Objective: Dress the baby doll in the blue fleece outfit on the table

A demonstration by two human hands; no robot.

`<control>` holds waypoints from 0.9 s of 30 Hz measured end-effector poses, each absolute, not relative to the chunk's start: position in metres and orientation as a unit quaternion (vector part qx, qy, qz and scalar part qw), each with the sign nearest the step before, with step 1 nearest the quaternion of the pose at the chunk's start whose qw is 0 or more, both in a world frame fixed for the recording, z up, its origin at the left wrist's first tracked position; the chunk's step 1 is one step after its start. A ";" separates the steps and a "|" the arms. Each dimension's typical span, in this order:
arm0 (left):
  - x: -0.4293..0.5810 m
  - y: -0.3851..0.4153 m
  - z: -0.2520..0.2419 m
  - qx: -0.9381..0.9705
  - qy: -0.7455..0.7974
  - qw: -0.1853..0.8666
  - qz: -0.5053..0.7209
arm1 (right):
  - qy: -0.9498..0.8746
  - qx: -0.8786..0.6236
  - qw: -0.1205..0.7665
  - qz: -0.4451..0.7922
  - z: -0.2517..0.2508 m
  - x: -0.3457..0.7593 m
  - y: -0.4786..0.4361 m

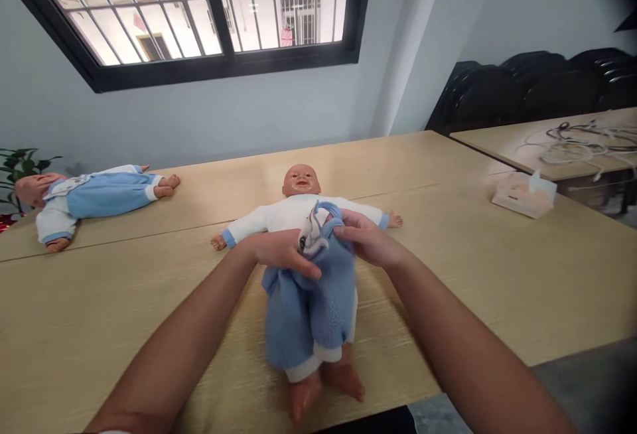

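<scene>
A baby doll (300,182) lies on its back in the middle of the wooden table (448,248), head away from me, arms spread, dressed in a white top. Blue knitted overalls (308,308) cover its legs and belly, with the bib bunched up at the chest. My left hand (283,251) rests on the doll's left side with fingers closed on the blue fabric. My right hand (365,238) pinches the bunched bib edge at the chest.
A second doll (94,198) in blue and white lies at the far left of the table. A tissue box (523,194) stands at the right. Tangled cables (582,139) lie on another table behind, with black chairs (537,85) along the wall. A plant (17,165) is at the left edge.
</scene>
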State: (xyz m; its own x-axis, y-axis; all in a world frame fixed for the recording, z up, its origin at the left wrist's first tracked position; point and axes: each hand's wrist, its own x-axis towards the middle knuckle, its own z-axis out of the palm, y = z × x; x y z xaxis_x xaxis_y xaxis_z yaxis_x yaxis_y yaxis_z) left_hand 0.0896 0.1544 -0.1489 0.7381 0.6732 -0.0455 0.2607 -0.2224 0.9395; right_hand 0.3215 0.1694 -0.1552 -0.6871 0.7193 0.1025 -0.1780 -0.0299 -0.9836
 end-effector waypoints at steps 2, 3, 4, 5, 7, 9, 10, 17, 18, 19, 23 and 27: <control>0.086 0.154 -0.142 0.791 0.312 0.501 0.161 | -0.684 -0.224 0.273 0.639 -0.148 0.327 0.168; 0.084 0.155 -0.141 0.794 0.318 0.487 0.178 | -0.715 -0.228 0.236 0.617 -0.145 0.329 0.167; 0.082 0.156 -0.141 0.788 0.327 0.479 0.207 | -0.738 -0.237 0.198 0.600 -0.142 0.331 0.166; 0.080 0.157 -0.143 0.774 0.336 0.479 0.240 | -0.752 -0.249 0.166 0.588 -0.140 0.331 0.164; 0.076 0.158 -0.149 0.732 0.355 0.499 0.298 | -0.764 -0.271 0.137 0.570 -0.139 0.330 0.161; 0.074 0.157 -0.154 0.700 0.362 0.527 0.319 | -0.768 -0.281 0.163 0.552 -0.141 0.325 0.160; 0.074 0.156 -0.155 0.698 0.358 0.535 0.314 | -0.767 -0.282 0.194 0.543 -0.143 0.323 0.160; 0.085 0.147 -0.149 0.799 0.320 0.477 0.178 | -0.679 -0.275 0.382 0.563 -0.158 0.319 0.165; 0.085 0.147 -0.149 0.801 0.321 0.469 0.188 | -0.674 -0.273 0.364 0.582 -0.158 0.319 0.164; 0.084 0.149 -0.150 0.799 0.325 0.462 0.208 | -0.673 -0.268 0.337 0.602 -0.156 0.320 0.162; 0.076 0.155 -0.157 0.742 0.358 0.484 0.294 | -0.714 -0.243 0.185 0.630 -0.144 0.319 0.152; 0.074 0.156 -0.166 0.670 0.342 0.554 0.357 | -0.730 -0.263 0.143 0.614 -0.141 0.320 0.155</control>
